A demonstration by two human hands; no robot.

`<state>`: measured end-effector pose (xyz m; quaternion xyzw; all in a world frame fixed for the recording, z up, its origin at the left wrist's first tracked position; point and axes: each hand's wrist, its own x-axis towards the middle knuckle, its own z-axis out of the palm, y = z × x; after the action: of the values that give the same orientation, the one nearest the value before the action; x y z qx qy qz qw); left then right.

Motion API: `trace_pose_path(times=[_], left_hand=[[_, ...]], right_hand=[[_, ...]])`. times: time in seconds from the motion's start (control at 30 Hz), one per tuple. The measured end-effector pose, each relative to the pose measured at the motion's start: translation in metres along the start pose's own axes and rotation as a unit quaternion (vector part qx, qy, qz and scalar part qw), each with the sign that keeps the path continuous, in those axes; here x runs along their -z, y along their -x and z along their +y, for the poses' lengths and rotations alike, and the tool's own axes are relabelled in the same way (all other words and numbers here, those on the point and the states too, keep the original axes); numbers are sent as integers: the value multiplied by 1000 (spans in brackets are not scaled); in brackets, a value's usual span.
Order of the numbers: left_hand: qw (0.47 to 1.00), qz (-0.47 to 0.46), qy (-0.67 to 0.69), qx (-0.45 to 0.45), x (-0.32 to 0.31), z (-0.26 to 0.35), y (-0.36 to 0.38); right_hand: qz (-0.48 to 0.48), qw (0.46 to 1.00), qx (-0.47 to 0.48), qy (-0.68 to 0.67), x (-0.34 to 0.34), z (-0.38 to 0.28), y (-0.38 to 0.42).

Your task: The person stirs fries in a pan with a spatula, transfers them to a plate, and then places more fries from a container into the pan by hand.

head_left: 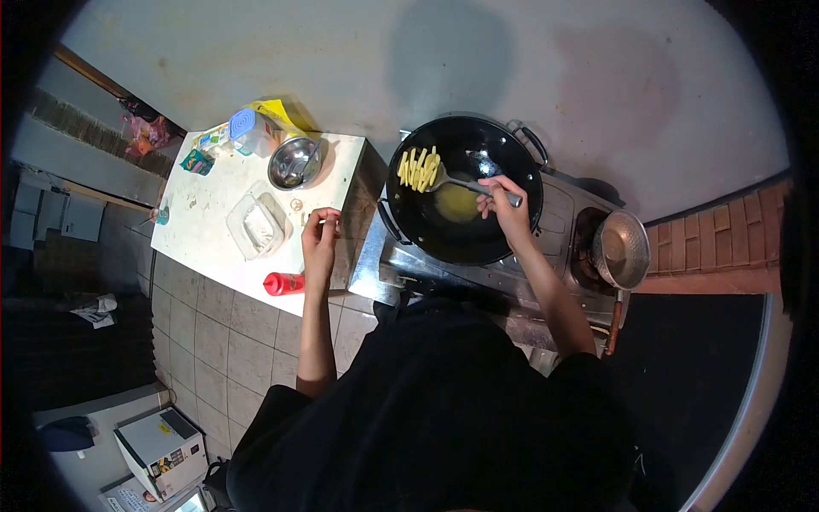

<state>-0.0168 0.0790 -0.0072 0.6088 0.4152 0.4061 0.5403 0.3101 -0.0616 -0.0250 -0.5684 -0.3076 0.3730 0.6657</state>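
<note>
My right hand [505, 206] grips the grey handle of a spatula [465, 182]. Its head is under a heap of pale yellow potato sticks [418, 170], held over the left side of a black wok [503, 243]. A shallow pool of yellowish oil [458, 203] lies in the wok's bottom. Off to the left, my left hand [320, 237] hovers by the right edge of the white table [200, 243], fingers loosely bent and slightly apart, with nothing visible in it. Closest to it are a clear plastic container [256, 229] and a red bottle [283, 283] lying on its side.
The wok sits on a metal gas stove [559, 200]. A hammered metal pan [621, 249] with a wooden handle occupies the right burner. At the table's back are a steel bowl [295, 163], a blue-lidded tub [252, 130], a green packet [198, 162] and a yellow bag [281, 113].
</note>
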Motion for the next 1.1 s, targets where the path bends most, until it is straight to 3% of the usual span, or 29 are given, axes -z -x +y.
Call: trace_pose_path(times=[0.4, 0.57, 0.67, 0.83, 0.93, 1.1], left_hand=[[999, -1, 7, 38, 5, -10, 9], [999, 5, 10, 35, 4, -8, 12], [999, -7, 9, 33, 4, -11, 12], [999, -22, 23, 38, -3, -12, 11], [999, -32, 16, 42, -5, -11, 11], [999, -31, 26, 35, -4, -10, 13]], right_hand=[[-14, 999, -40, -11, 12, -15, 31], [24, 998, -57, -22, 25, -34, 64], [34, 998, -33, 49, 32, -39, 88], [61, 996, -42, 57, 35, -23, 114], [17, 994, -10, 103, 28, -19, 124], [26, 992, -13, 124, 20, -18, 133]])
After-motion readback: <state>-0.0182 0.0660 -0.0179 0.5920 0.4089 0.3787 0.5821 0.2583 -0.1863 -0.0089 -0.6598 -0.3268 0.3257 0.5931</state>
